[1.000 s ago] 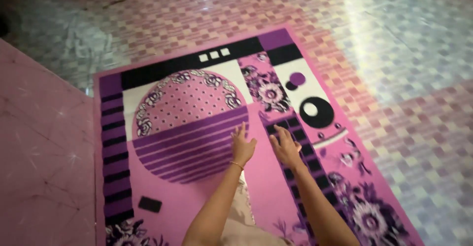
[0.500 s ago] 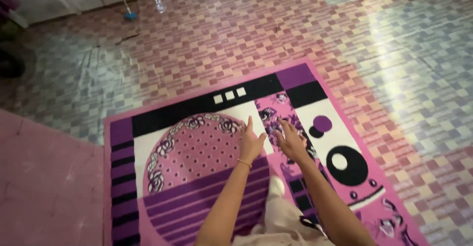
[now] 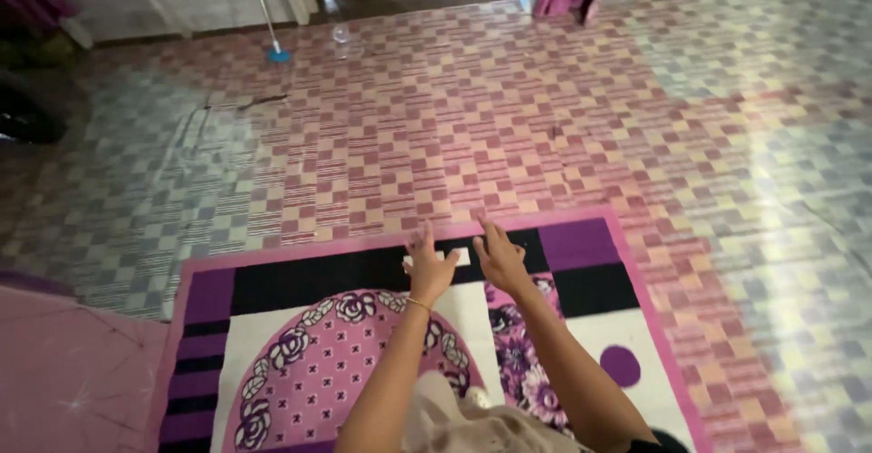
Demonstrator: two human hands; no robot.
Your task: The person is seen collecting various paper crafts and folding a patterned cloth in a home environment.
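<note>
two hands, left hand [image 3: 431, 267] and right hand [image 3: 498, 258], fingers spread, holding nothing, over one pink rug [image 3: 300, 280]; one broom [image 3: 265, 13] far off.

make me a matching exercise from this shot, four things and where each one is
Things:
1. left hand
2. right hand
3. mop
4. purple dot

Places:
A. far off on the tiled floor, top left
B. on the rug, near its right edge
C. open over the rug's black band, a thin bracelet at the wrist
D. open over the black band, nearer the purple corner block

Pairs: 1-C, 2-D, 3-A, 4-B
</note>
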